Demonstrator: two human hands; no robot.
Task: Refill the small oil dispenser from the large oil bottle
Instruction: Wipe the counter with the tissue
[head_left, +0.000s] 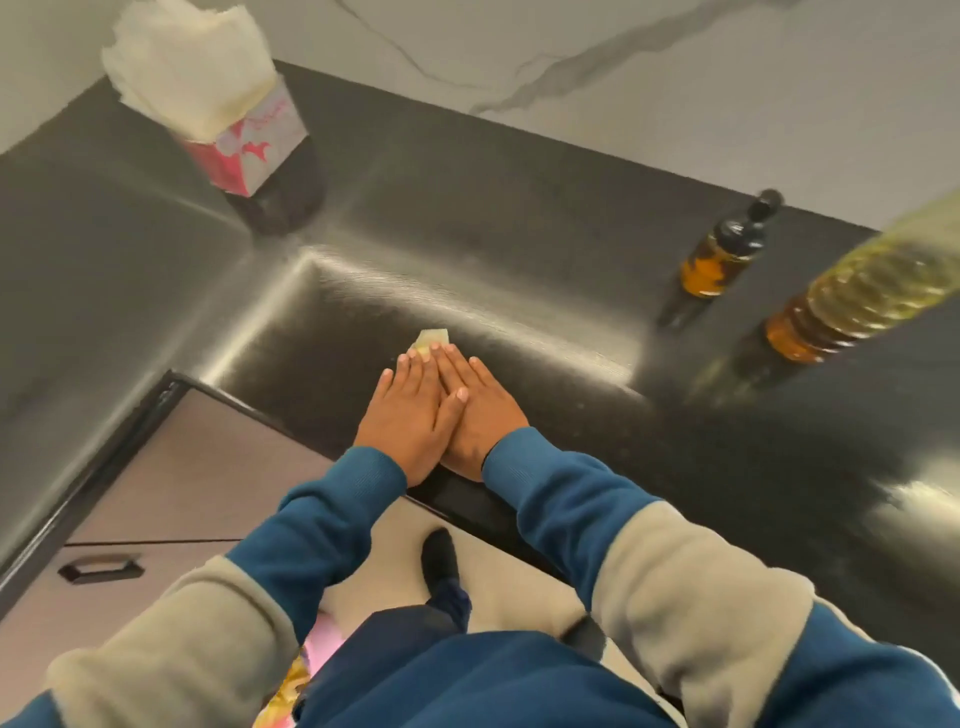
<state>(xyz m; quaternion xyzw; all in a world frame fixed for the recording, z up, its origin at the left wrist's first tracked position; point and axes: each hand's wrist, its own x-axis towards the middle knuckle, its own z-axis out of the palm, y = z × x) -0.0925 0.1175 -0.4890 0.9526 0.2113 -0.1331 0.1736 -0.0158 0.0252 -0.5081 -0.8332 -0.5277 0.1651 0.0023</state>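
The small oil dispenser (719, 254), dark glass with amber oil and a black cap, stands on the dark countertop at the right. Closer to me and further right stands the large ribbed oil bottle (852, 296), full of yellow oil. My left hand (410, 415) and my right hand (475, 410) lie flat side by side near the counter's front edge, fingers straight, the left partly over the right. Their fingertips press a small folded pale tissue (430, 340) onto the counter. Both hands are well left of the two bottles.
A pink and white tissue box (244, 140) with tissues sticking out stands at the back left corner. The black countertop (493, 234) runs along a marble wall. Below the front edge are a drawer with a dark handle (98, 569) and my shoe on the floor.
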